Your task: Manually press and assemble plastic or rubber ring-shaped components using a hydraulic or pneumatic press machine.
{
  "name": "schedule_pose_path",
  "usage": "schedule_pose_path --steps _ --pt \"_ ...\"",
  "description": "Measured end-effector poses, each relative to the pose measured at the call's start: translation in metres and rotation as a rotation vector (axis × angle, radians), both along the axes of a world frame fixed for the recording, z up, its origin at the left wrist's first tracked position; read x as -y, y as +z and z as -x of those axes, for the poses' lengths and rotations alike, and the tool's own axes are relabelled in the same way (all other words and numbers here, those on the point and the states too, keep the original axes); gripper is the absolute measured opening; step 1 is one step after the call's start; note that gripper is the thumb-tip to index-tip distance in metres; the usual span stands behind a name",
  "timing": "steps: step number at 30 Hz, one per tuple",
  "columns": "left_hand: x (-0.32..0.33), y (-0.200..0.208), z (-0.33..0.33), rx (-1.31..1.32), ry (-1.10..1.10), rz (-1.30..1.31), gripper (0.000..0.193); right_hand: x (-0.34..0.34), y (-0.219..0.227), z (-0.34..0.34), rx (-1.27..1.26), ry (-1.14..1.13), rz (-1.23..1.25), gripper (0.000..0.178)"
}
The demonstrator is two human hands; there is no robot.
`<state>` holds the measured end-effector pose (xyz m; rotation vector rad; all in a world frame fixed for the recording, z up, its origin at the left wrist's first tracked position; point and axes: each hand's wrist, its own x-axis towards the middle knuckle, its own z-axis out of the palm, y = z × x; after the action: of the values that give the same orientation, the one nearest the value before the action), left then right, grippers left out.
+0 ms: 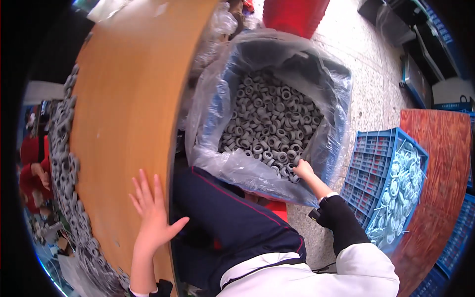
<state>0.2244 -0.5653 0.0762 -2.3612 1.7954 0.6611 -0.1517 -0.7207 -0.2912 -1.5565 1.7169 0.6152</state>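
Fingers spread, my left hand (152, 220) is at the right edge of the wooden table (123, 99), with nothing held in it. My right hand (304, 170) reaches into the near right corner of a blue bin (341, 91) lined with clear plastic. Many small grey rings (272, 123) lie heaped inside this bin. The right fingers are curled down among the rings near the bin's wall; what they grip, if anything, is hidden.
More grey rings (62, 133) line the table's left edge. On the right, a blue crate (368, 168) holds pale blue ring-shaped parts (401, 185) beside a reddish wooden board (435, 163). A red container (296, 15) stands beyond the bin. Another person's hand (42, 175) shows at far left.
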Motion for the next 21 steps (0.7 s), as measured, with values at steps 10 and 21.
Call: schedule_pose_path --steps 10,21 --pt "0.014 0.002 -0.021 0.035 -0.035 -0.133 0.116 0.039 -0.067 -0.095 0.021 0.911 0.141 0.088" --pt "0.027 0.016 -0.022 -0.156 0.019 -0.275 0.120 0.048 -0.108 -0.079 0.062 0.662 0.193 0.093"
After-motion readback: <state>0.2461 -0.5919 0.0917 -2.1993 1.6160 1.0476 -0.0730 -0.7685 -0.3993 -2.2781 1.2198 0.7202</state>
